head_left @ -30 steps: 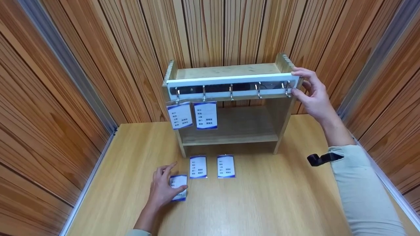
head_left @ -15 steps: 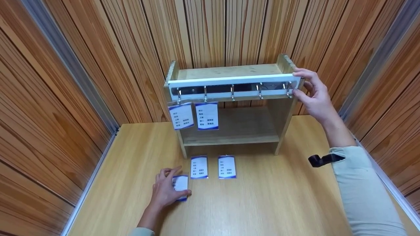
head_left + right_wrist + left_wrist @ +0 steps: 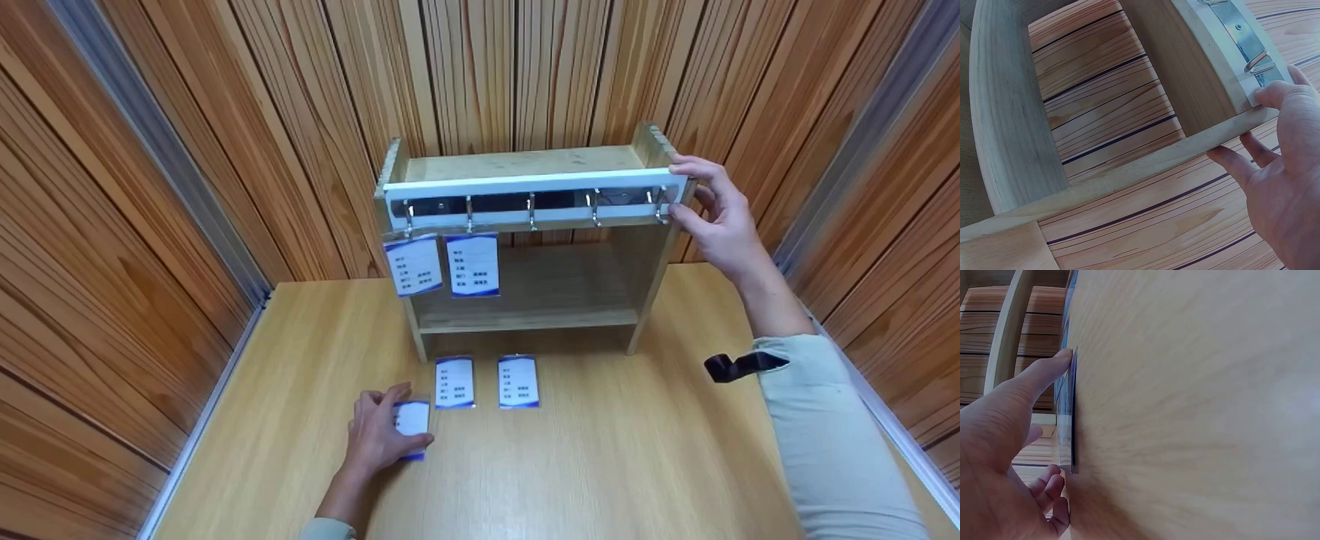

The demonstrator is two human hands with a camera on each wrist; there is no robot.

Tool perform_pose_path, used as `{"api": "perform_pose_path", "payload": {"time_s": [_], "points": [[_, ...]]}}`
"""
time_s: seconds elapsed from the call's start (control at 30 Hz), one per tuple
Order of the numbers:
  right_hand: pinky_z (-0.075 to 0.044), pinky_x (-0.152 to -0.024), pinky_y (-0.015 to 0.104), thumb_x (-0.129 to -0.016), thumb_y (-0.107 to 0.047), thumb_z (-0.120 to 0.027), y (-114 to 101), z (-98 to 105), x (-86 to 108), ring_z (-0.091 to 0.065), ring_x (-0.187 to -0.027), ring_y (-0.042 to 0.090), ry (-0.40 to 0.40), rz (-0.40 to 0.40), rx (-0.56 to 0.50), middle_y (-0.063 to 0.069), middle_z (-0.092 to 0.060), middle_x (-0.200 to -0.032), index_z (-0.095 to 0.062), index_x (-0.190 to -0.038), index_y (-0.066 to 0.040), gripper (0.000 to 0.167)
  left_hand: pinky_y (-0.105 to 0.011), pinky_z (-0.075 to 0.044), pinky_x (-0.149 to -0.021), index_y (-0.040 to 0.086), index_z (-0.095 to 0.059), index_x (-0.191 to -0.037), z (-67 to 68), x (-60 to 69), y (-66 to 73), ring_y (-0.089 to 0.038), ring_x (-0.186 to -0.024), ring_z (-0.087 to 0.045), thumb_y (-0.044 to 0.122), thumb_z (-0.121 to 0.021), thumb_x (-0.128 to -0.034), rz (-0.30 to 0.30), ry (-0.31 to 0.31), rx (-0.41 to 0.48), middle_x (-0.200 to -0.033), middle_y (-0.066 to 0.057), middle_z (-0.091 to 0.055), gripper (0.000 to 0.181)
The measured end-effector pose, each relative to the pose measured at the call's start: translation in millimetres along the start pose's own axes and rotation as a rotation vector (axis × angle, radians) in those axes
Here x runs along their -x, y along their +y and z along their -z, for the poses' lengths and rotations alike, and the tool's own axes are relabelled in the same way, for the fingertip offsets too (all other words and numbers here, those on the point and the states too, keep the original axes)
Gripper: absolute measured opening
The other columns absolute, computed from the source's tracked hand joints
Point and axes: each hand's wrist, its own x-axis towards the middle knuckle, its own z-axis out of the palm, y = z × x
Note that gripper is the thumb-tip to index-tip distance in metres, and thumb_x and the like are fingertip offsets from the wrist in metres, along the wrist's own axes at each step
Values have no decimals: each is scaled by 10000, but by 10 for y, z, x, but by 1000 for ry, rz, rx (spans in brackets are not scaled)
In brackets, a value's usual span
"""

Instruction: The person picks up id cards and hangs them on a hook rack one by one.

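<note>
While I look down through the head camera, the nearest thing on my right is the pale sleeve [image 3: 832, 420], with a black strap [image 3: 742, 366] jutting from its cuff. Low and to the left, the left hand [image 3: 373, 431] arches over 1 blue-bordered ID card [image 3: 412, 418] at the wooden tabletop [image 3: 585, 465]. My left wrist view shows its thumb at 1 edge of that card and bent fingers at the opposite edge, so I read it as a pinch across the width; I cannot tell whether the card is clear of the wood.

Just beyond, 2 more cards lie flat, apart from each other: the left flat card [image 3: 454, 382] near the pinched card, and the right flat card [image 3: 518, 381] farther along.

Behind them stands the wooden shelf unit [image 3: 525, 319], upright, with a white-framed hook rail [image 3: 559, 201] across its upper front. I count 5 metal hooks on it. From hook 1 at the left hangs a slightly tilted card [image 3: 414, 266], and from hook 2 a straighter card [image 3: 473, 265].

At the rail's right end, the right hand [image 3: 720, 214] is partly closed and grips the corner: thumb on the front beside hook 5, index finger at the top edge, other fingers against the side panel [image 3: 1145, 166].

Farthest from me is the wood-grain wall [image 3: 480, 75].
</note>
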Motion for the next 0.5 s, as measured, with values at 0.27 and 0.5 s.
{"api": "perform_pose_path", "payload": {"time_s": [0.27,0.5], "points": [[-499,-1205,328,-1103,-7,-636,-2,22,-10,-426,-1600,195,2,-7,16,-4,-471,-1751,-579,-1571,-85,478,-625,-497,-1165,206,-639,-1577,55,4,-4,-423,-1415,-489,171,-987,-853,-9,-21,144,-1552,-242,-492,805],[-553,-1106,198,-1105,-19,-638,10,6,-2,-435,-1592,225,-1,-14,9,-7,-465,-1750,-578,-1574,-93,478,-649,-498,-1204,174,-669,-1542,98,0,-35,-432,-1422,-525,115,-987,-845,20,-40,191,-1564,-246,-516,769]]}}
